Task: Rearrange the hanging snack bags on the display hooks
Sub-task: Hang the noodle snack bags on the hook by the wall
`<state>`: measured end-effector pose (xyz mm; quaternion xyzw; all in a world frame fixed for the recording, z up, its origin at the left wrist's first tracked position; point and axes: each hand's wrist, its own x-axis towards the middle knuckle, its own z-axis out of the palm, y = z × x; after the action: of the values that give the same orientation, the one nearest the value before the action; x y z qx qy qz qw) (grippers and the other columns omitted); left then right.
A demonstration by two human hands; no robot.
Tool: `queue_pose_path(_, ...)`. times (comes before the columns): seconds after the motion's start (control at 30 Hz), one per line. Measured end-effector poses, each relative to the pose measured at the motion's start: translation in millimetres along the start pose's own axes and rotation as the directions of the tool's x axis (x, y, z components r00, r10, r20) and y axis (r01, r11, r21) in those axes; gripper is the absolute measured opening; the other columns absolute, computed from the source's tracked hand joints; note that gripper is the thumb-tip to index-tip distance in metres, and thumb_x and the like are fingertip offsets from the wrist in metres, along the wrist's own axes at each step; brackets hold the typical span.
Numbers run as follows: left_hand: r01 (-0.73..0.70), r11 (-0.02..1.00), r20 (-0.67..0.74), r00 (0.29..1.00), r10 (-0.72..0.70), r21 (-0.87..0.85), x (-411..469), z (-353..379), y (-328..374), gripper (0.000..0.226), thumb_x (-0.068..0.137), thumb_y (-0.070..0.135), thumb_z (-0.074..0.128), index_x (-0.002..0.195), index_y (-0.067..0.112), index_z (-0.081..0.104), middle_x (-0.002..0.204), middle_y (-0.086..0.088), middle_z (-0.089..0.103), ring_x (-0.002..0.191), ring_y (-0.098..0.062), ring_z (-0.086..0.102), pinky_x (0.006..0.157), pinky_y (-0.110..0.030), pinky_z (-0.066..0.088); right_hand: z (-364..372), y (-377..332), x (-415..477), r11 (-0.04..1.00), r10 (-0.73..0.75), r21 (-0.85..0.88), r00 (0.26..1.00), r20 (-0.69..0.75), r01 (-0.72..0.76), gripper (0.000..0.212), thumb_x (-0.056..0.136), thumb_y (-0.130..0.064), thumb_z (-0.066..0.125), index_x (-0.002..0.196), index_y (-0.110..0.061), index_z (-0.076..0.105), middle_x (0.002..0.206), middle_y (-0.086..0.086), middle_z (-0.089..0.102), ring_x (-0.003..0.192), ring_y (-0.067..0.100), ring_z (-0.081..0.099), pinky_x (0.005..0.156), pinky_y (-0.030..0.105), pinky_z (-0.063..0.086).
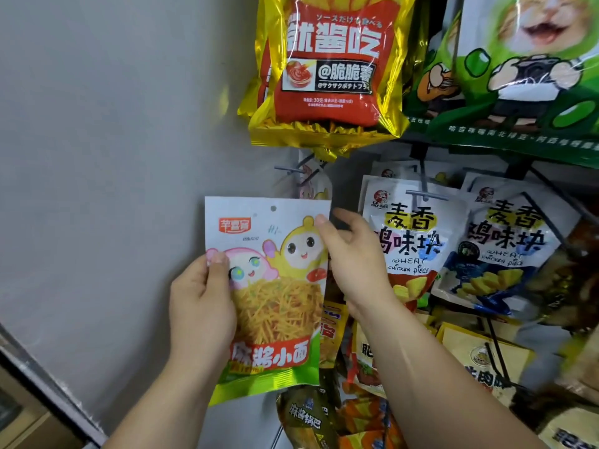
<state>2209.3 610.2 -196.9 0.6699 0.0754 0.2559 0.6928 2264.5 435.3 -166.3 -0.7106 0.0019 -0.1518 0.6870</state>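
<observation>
I hold a white noodle snack bag [275, 286] with cartoon faces and a green bottom, upright in front of the grey wall. My left hand [201, 306] grips its left edge, thumb on the front. My right hand [353, 257] pinches its upper right edge, thumb on the front. A small hang hole shows near the bag's top. Just above it a metal display hook [288, 170] sticks out, with another bag of the same kind [316, 186] hanging on it, mostly hidden.
A yellow-red fries bag [327, 72] hangs above. Green cat-print bags [525, 69] hang at upper right. Two white wheat chicken piece bags [411, 241] [505, 244] hang on hooks to the right. Several more snack packs [366, 413] crowd below. A grey wall [113, 140] lies left.
</observation>
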Motion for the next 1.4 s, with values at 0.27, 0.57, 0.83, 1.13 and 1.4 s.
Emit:
queue_pose_path(0.27,0.065,0.996,0.076,0.995,-0.06,-0.06,50.8,38.3,-3.2,0.041,0.103,0.04,0.05,0.088,0.012,0.075,0.09,-0.02,0.078,0.077,-0.022,0.067,0.078,-0.042,0.052,-5.6,-5.1,19.0,0.999,-0.011,0.03,0.992,-0.129,0.015,0.038,0.102,-0.022,0.065,0.071,-0.008,0.047,0.071,0.014,0.044,0.061,0.021,0.048,0.042,0.017,0.041)
queue_pose_path(0.57,0.148,0.987,0.096,0.985,-0.142,-0.062,63.3,52.8,-4.1,0.039,0.105,0.038,0.051,0.093,0.012,0.077,0.091,-0.01,0.081,0.097,-0.038,0.076,0.091,-0.064,0.058,-8.0,-4.9,31.1,0.998,-0.06,-0.006,0.987,-0.152,0.059,0.039,0.102,-0.021,0.065,0.071,-0.007,0.045,0.071,0.016,0.041,0.064,0.024,0.042,0.039,0.015,0.035)
queue_pose_path(0.83,0.206,0.972,0.086,0.977,-0.196,-0.116,66.0,60.3,-0.1,0.036,0.108,0.029,0.051,0.094,0.006,0.075,0.093,-0.014,0.08,0.099,-0.039,0.076,0.092,-0.06,0.058,-8.0,-7.7,34.4,0.997,-0.068,-0.038,0.983,-0.17,0.062,0.039,0.1,-0.021,0.066,0.069,-0.007,0.047,0.064,0.014,0.036,0.051,0.014,0.041,0.044,0.02,0.035)
queue_pose_path(1.13,0.239,0.955,0.057,0.971,-0.232,-0.174,60.4,56.0,1.5,0.032,0.106,0.019,0.052,0.087,0.004,0.073,0.082,-0.011,0.079,0.072,-0.023,0.073,0.074,-0.04,0.057,-2.0,-7.1,37.7,0.992,-0.124,-0.019,0.98,-0.157,0.123,0.044,0.093,-0.024,0.071,0.065,0.001,0.047,0.064,0.017,0.041,0.062,0.022,0.041,0.062,0.034,0.032)
queue_pose_path(1.4,0.255,0.955,0.063,0.967,-0.248,-0.154,63.9,57.4,4.5,0.03,0.104,0.017,0.053,0.091,0.003,0.076,0.089,-0.014,0.081,0.089,-0.036,0.077,0.087,-0.056,0.06,1.4,-7.2,41.3,0.996,-0.086,-0.001,0.981,-0.176,0.087,0.06,0.094,-0.029,0.075,0.052,-0.02,0.033,0.042,-0.011,0.03,0.045,0.013,0.034,0.057,0.034,0.03)
